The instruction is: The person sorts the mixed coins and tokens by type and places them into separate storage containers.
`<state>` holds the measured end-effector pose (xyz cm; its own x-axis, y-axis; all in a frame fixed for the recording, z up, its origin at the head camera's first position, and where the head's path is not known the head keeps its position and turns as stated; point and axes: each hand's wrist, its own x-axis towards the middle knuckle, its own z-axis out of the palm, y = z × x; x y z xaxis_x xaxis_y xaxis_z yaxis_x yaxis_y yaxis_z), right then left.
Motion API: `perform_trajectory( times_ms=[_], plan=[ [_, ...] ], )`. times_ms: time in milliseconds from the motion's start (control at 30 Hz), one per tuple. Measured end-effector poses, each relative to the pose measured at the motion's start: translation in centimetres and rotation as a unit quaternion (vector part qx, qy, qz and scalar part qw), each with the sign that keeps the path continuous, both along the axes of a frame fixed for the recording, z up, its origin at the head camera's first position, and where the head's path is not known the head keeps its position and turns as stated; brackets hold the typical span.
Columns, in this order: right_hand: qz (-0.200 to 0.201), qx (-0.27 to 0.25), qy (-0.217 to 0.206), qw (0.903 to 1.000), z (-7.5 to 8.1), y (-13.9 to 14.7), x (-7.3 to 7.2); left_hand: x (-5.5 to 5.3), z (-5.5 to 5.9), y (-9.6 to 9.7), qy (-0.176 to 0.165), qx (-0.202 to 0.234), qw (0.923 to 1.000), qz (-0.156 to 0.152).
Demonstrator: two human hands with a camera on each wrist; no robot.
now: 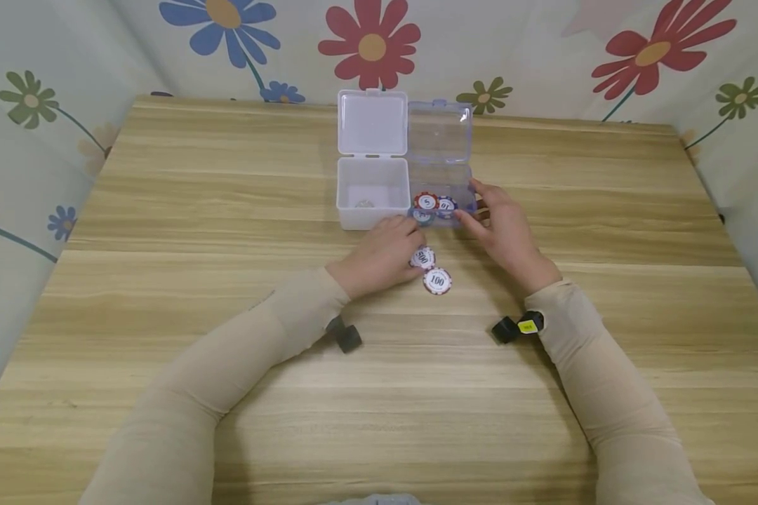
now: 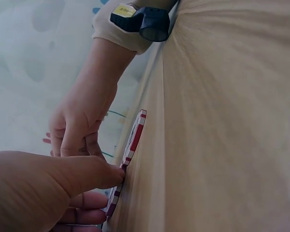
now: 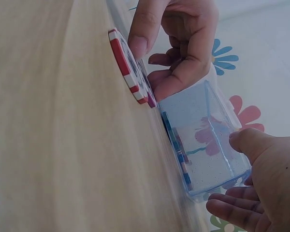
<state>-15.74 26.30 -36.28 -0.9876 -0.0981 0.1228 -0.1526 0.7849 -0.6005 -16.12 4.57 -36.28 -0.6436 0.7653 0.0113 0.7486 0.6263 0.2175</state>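
Note:
My left hand (image 1: 382, 256) reaches in from the left and pinches the edges of a white poker chip (image 1: 423, 258) marked 500, between thumb and fingers low over the table. Right beside it lies a red-edged poker chip (image 1: 438, 281) marked 100. At the right end of a clear plastic box (image 1: 462, 219), my right hand (image 1: 510, 228) grips the corner, thumb at the front rim and fingers along the side. Inside that box are a red chip (image 1: 426, 202), a blue chip (image 1: 446, 205) and a greenish chip (image 1: 422, 216).
A white plastic box (image 1: 371, 221) adjoins the clear box on the left, with a small pale round thing (image 1: 364, 204) at its bottom. Both lids stand raised at the back. Behind the wooden table (image 1: 227, 175) hangs a flowered cloth (image 1: 512, 42).

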Motion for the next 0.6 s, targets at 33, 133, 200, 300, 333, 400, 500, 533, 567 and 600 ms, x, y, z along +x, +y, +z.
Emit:
perform_trajectory(
  times_ms=[33,133,200,300,333,400,500,533,567,600],
  plan=[
    [0.0,0.0,-0.001,1.0,-0.02,0.01,-0.01,0.01,0.04,-0.02,-0.001,-0.001,1.0,0.0],
    [-0.002,-0.001,-0.005,1.0,-0.03,0.02,-0.02,-0.02,0.05,-0.06,-0.003,-0.004,1.0,0.001],
    [-0.002,0.001,-0.007,1.0,-0.02,0.01,-0.03,-0.05,0.03,-0.08,-0.004,-0.005,1.0,0.001],
    [-0.003,-0.001,-0.009,1.0,0.03,0.01,-0.01,-0.07,0.01,-0.11,-0.006,-0.006,1.0,0.001],
    [-0.003,-0.001,-0.01,0.9999,0.05,-0.01,-0.01,-0.06,0.03,-0.12,-0.006,-0.006,1.0,0.0],
    [-0.002,-0.001,-0.01,0.9999,0.1,-0.03,0.02,-0.04,0.06,-0.15,-0.007,-0.005,1.0,0.001],
    [-0.002,0.003,-0.01,0.9999,0.13,-0.05,0.03,0.01,0.13,-0.17,-0.011,-0.005,0.9999,0.001],
    [-0.002,0.004,-0.01,0.9999,0.12,-0.05,0.02,0.01,0.14,-0.17,-0.012,-0.006,0.9999,0.001],
    [-0.002,0.005,-0.01,0.9999,0.1,-0.04,0.02,0.0,0.14,-0.16,-0.014,-0.006,0.9999,0.001],
    [-0.002,0.005,-0.01,0.9999,0.08,-0.04,0.01,-0.01,0.13,-0.15,-0.015,-0.007,0.9999,0.001]
  ],
)
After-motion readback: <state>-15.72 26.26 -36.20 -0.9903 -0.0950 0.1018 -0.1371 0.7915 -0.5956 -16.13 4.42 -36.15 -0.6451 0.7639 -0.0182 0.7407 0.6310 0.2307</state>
